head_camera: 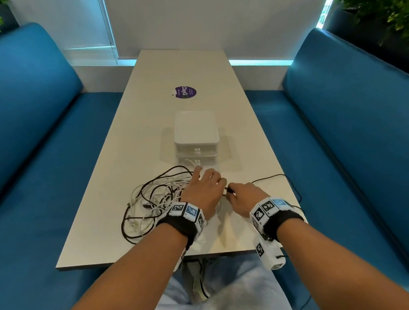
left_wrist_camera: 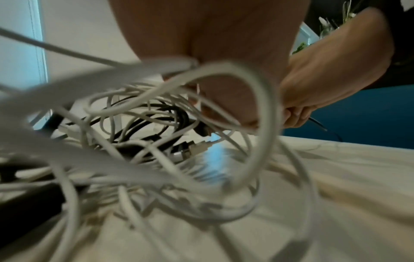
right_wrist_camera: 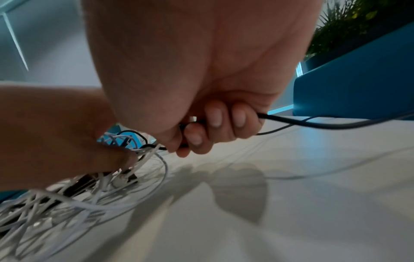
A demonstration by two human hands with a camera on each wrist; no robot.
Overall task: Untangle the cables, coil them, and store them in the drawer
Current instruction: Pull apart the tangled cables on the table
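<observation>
A tangle of white and black cables (head_camera: 156, 202) lies on the near half of the table (head_camera: 112, 171). My left hand (head_camera: 205, 188) rests on its right edge, fingers curled down into the strands; in the right wrist view its thumb (right_wrist_camera: 122, 159) presses on a bunch of white cables (right_wrist_camera: 147, 150). My right hand (head_camera: 242, 198) grips the black cable (right_wrist_camera: 313, 124) close to its plug (head_camera: 229, 191), right beside my left hand. That black cable (head_camera: 273, 176) loops away to the right and drops over the table edge. The white drawer unit (head_camera: 196, 135) stands just behind the tangle, its drawers shut.
A purple round sticker (head_camera: 185, 92) is stuck on the table beyond the drawer unit. Blue benches (head_camera: 29, 140) run along both long sides. Plants (head_camera: 391, 3) stand behind the right bench. The table's near edge (head_camera: 159, 257) is close to my wrists.
</observation>
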